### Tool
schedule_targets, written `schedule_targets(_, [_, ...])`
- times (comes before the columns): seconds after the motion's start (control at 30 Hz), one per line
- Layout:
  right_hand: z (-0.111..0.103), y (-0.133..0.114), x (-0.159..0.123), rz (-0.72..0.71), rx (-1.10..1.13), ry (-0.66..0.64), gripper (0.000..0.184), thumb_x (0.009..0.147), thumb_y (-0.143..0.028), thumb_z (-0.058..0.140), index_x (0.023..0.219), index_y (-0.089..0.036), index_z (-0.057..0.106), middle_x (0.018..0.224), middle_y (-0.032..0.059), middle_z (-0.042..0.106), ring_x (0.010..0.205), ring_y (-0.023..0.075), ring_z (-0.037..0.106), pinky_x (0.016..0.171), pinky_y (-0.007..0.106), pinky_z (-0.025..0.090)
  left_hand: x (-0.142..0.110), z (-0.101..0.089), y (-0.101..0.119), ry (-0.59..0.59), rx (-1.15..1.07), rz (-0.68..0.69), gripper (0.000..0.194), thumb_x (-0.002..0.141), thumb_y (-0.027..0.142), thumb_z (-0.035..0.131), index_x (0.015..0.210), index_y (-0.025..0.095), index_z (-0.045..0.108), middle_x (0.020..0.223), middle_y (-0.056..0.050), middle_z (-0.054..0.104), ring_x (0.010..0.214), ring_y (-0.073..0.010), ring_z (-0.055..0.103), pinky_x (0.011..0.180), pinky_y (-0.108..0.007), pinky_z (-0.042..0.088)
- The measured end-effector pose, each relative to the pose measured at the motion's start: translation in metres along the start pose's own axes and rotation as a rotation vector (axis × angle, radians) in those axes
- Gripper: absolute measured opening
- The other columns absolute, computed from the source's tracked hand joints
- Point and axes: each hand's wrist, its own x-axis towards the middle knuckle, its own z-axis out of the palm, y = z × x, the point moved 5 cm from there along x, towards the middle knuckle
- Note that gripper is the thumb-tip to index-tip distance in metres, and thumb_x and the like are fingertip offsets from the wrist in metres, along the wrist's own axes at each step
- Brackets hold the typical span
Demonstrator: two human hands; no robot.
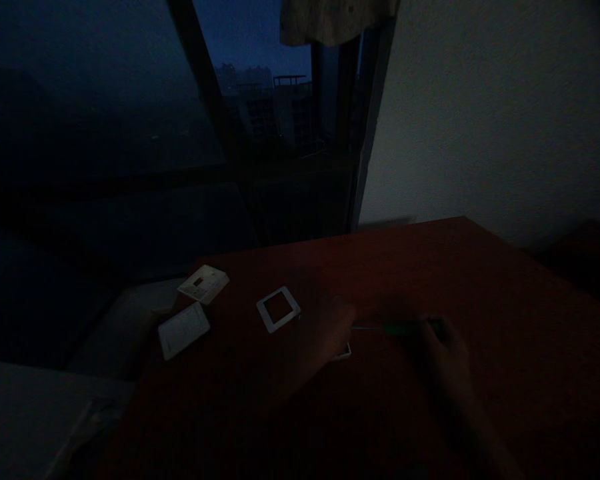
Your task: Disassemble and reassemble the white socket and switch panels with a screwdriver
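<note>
Reddish-brown wood spans the table (405, 267) in the head view, in very dim light. Near the middle, the left hand (333, 325) bends over a small pale piece (344, 353), whose corner shows at the hand's near right edge; whether the fingers are clamped on it, I cannot tell in the gloom. To its right, the right hand (450, 357) has its thumb and fingers together around the green handle of a screwdriver (399, 329). The tool lies roughly level across the space between the hands, its thin shaft pointing left and its far end meeting the left hand's outline; the tip is hidden.

Just left of the left hand, a white square frame (266, 316) lies flat on the table. Farther left, near the table's left edge, are a white plate (183, 331) and, just beyond it, a white box (211, 277) with a small rectangular opening. A dark window (195, 177) stands on the far side, a pale wall (480, 113) at far right.
</note>
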Motion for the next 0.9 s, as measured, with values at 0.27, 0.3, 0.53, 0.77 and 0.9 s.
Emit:
schedule_targets(0.27, [0.0, 0.001, 0.002, -0.04, -0.02, 0.009, 0.033, 0.082, -0.049, 0.054, 0.09, -0.018, 0.062, 0.083, 0.0046, 0.064, 0.078, 0.022, 0.06, 0.067, 0.031, 0.046, -0.005, -0.012, -0.014, 0.06, 0.041, 0.008, 0.019, 0.083, 0.007, 0.048, 0.087, 0.014, 0.064, 0.089, -0.011, 0.068, 0.084, -0.0243, 0.066, 0.072, -0.034, 0.051])
schedule_targets(0.3, [0.0, 0.0, 0.002, -0.036, -0.019, 0.007, 0.033, 0.081, -0.049, 0.054, 0.09, -0.018, 0.062, 0.082, 0.0045, 0.065, 0.077, 0.022, 0.06, 0.067, 0.031, 0.046, -0.006, -0.014, -0.018, 0.066, 0.038, 0.007, 0.019, 0.083, 0.007, 0.047, 0.088, 0.015, 0.064, 0.09, -0.01, 0.068, 0.085, -0.0236, 0.066, 0.072, -0.033, 0.051])
schedule_targets(0.53, [0.002, 0.002, 0.0, -0.012, -0.003, -0.001, 0.035, 0.081, -0.053, 0.054, 0.087, -0.019, 0.063, 0.075, 0.0027, 0.065, 0.068, 0.0201, 0.059, 0.059, 0.028, 0.045, -0.012, -0.013, -0.023, 0.069, 0.026, 0.041, 0.01, 0.085, 0.021, 0.055, 0.091, 0.018, 0.062, 0.096, -0.008, 0.067, 0.089, -0.0226, 0.065, 0.074, -0.032, 0.051])
schedule_targets(0.77, [-0.001, 0.0, 0.001, -0.032, -0.039, 0.005, 0.035, 0.081, -0.052, 0.054, 0.088, -0.019, 0.063, 0.079, 0.004, 0.066, 0.074, 0.0218, 0.06, 0.064, 0.03, 0.046, -0.007, 0.002, -0.012, 0.027, 0.101, 0.006, 0.013, 0.085, 0.014, 0.052, 0.085, 0.014, 0.066, 0.088, -0.013, 0.069, 0.081, -0.0261, 0.068, 0.066, -0.033, 0.053])
schedule_targets(0.9, [-0.001, -0.001, 0.001, -0.033, -0.018, 0.005, 0.036, 0.08, -0.053, 0.054, 0.089, -0.019, 0.063, 0.081, 0.0044, 0.066, 0.075, 0.022, 0.06, 0.064, 0.03, 0.046, -0.004, 0.003, -0.007, 0.005, 0.137, -0.011, 0.016, 0.084, 0.011, 0.053, 0.087, 0.013, 0.068, 0.088, -0.014, 0.07, 0.078, -0.0267, 0.07, 0.063, -0.033, 0.055])
